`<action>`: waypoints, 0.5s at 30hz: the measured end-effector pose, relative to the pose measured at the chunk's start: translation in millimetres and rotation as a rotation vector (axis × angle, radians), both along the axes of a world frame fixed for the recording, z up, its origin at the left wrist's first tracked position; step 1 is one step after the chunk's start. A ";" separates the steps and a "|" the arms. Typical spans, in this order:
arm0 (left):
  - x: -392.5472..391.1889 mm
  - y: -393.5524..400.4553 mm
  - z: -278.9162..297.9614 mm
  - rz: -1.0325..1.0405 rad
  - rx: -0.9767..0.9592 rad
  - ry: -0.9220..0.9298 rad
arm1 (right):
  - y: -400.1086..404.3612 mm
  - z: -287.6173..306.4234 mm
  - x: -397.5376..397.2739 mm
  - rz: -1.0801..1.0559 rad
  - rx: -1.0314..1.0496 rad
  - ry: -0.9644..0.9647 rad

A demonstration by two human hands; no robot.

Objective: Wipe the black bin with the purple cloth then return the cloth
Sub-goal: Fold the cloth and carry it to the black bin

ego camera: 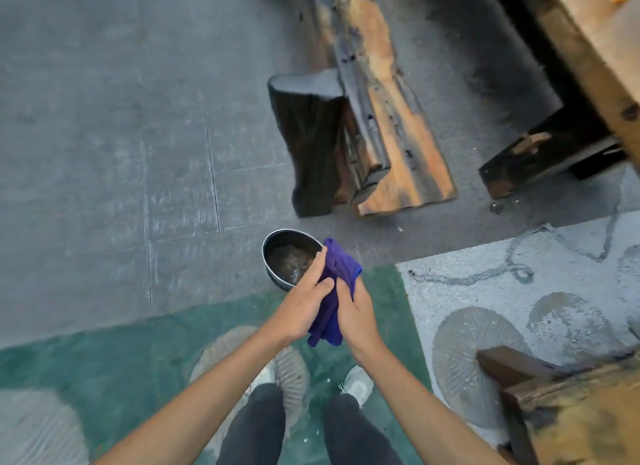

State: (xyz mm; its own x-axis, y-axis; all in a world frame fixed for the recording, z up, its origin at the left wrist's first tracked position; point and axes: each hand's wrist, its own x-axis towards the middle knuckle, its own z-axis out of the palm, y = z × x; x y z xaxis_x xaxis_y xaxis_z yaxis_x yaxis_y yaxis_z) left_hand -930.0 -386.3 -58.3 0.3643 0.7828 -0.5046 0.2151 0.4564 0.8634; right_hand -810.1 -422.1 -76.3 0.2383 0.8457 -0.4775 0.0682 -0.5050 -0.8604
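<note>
The purple cloth (334, 293) is bunched between both my hands in the middle of the head view. My left hand (304, 307) grips its left side and my right hand (356, 317) grips its right side. Just beyond my left fingers, the small round black bin (277, 246) stands on the floor, with dark debris inside. My left hand hides the bin's near right rim. The cloth's upper end hangs over the bin's right edge; whether it touches the bin I cannot tell.
A rough wooden bench (391, 118) with a dark log leg (311, 145) stands just behind the bin. A wooden table (595, 55) is at the upper right, another wooden piece (571, 405) at the lower right. My shoes (358, 385) stand on a green painted floor patch (121, 357).
</note>
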 end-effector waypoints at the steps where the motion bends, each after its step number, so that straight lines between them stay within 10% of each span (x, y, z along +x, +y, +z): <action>1: -5.2 -3.9 -23.5 -0.011 0.027 0.042 | -1.4 -21.8 -1.3 0.020 -0.020 0.005; 15: -24.1 26.6 -366.6 -0.721 0.646 0.793 | 50.6 -321.7 51.6 0.006 0.037 -0.085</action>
State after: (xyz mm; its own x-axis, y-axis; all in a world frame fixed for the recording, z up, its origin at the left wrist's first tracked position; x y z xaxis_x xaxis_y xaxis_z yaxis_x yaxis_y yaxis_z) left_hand -954.0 -359.8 -424.8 0.5843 0.7173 -0.3796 0.8022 -0.4396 0.4041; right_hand -758.4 -371.6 -398.1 0.2710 0.8640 -0.4244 0.1445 -0.4724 -0.8695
